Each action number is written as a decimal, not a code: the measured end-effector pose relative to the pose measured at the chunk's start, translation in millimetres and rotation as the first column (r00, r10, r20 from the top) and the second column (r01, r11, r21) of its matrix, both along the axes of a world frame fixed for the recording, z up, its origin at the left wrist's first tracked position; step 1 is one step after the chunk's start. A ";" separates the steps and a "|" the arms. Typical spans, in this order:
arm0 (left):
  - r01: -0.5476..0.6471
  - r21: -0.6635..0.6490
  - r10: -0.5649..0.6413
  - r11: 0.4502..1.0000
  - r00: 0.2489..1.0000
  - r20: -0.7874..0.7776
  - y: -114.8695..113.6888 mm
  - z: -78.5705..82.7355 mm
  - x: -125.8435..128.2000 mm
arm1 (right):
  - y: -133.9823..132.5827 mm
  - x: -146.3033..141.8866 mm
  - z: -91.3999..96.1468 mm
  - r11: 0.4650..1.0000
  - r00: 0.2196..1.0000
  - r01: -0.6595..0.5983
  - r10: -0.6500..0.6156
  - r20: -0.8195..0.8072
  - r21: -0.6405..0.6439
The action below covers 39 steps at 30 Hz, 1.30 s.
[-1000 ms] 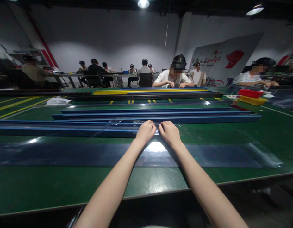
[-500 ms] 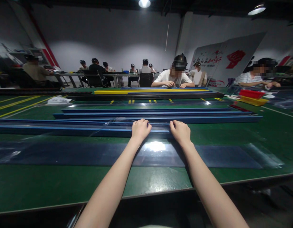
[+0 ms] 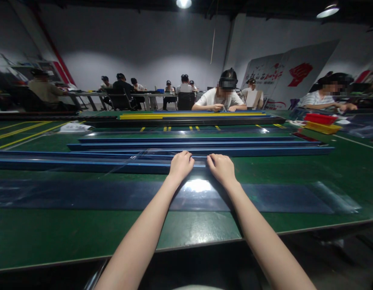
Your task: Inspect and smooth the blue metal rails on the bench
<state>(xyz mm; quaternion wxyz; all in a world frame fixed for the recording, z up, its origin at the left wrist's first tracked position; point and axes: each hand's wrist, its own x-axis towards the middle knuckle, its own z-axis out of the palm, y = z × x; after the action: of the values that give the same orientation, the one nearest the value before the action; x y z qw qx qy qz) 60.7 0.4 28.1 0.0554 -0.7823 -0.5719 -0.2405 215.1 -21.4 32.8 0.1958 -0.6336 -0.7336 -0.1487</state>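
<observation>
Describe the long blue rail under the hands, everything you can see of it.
The blue rail is a long, narrow, straight bar with a smooth, hard-looking surface. It lies flat on the green table, running from the picture's left edge to the hands. The left hand and right hand rest curled on its right end, where clear film seems to cover it. Other blue rails lie parallel behind.

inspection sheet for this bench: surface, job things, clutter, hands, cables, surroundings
surface: green table, glossy, a dark sheet lying along it
job's things: blue rail nearest, clear film over it; more blue rails behind
clutter: red tray and yellow tray far right, white paper far left
grippers: left hand and right hand curled on the rail's film, apart; grip unclear
cables: nothing seen
surroundings: person seated across, others at tables beyond, lamp overhead
</observation>
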 end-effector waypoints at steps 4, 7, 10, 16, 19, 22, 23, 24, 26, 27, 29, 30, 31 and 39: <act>0.002 0.003 -0.002 1.000 1.000 -0.004 0.6 -0.1 -2.1 | 0.5 9.7 3.5 0.994 0.994 0.105 -0.105 -0.026 0.011; -0.017 0.016 0.017 1.000 1.000 -0.010 0.1 -0.5 -3.9 | 1.5 14.6 2.7 0.986 0.986 0.165 -0.164 -0.039 0.022; -0.034 0.026 0.034 0.999 0.999 -0.023 -0.2 -1.4 -4.7 | 2.8 15.2 -1.0 0.987 0.988 0.152 -0.151 -0.036 0.047; -0.038 0.041 0.040 0.998 0.997 -0.064 -1.9 -3.6 -0.1 | 2.1 5.7 -6.9 0.996 0.999 -0.030 0.034 -0.037 0.090; -0.031 0.044 0.034 0.999 0.997 -0.076 -2.7 -3.6 2.6 | 1.4 0.8 -7.4 0.990 0.990 -0.132 0.134 -0.034 0.056; -0.025 0.044 0.029 0.999 0.997 -0.076 -3.0 -3.4 3.6 | 2.1 -0.2 -7.6 0.993 0.992 -0.114 0.115 -0.049 0.022; -0.024 0.043 0.028 0.999 0.997 -0.074 -3.0 -3.4 3.7 | 2.6 0.2 -7.6 0.995 0.994 -0.096 0.097 -0.058 0.017; -0.024 0.044 0.027 0.999 0.997 -0.071 -3.0 -3.6 3.8 | 3.0 0.8 -7.6 0.997 0.994 -0.081 0.082 -0.067 0.014; -0.021 0.047 0.025 0.999 0.997 -0.067 -2.8 -4.3 4.2 | 3.7 2.0 -7.4 0.998 0.995 -0.061 0.062 -0.080 0.013; -0.019 0.050 0.023 0.999 0.998 -0.066 -2.6 -4.8 4.4 | 4.0 2.5 -7.2 0.998 0.995 -0.055 0.056 -0.084 0.015; -0.016 0.057 0.020 0.998 0.997 -0.068 -2.3 -5.9 4.9 | 4.1 3.0 -6.8 0.999 0.995 -0.046 0.047 -0.088 0.021; -0.015 0.060 0.019 0.998 0.997 -0.070 -2.1 -6.4 5.1 | 4.0 3.1 -6.6 0.999 0.995 -0.044 0.045 -0.089 0.023; -0.014 0.063 0.019 0.998 0.997 -0.072 -2.0 -6.9 5.2 | 3.9 3.1 -6.4 0.999 0.995 -0.042 0.044 -0.088 0.024; -0.012 0.069 0.019 0.998 0.995 -0.097 -3.9 -7.0 6.4 | 2.7 3.3 -6.2 0.999 0.997 -0.028 0.030 -0.068 0.038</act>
<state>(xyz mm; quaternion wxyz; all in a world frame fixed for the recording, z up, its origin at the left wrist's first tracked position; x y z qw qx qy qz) 67.1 -3.6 21.2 0.1120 -0.7863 -0.5660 -0.2210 218.4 -18.6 26.6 0.2348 -0.6239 -0.7326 -0.1374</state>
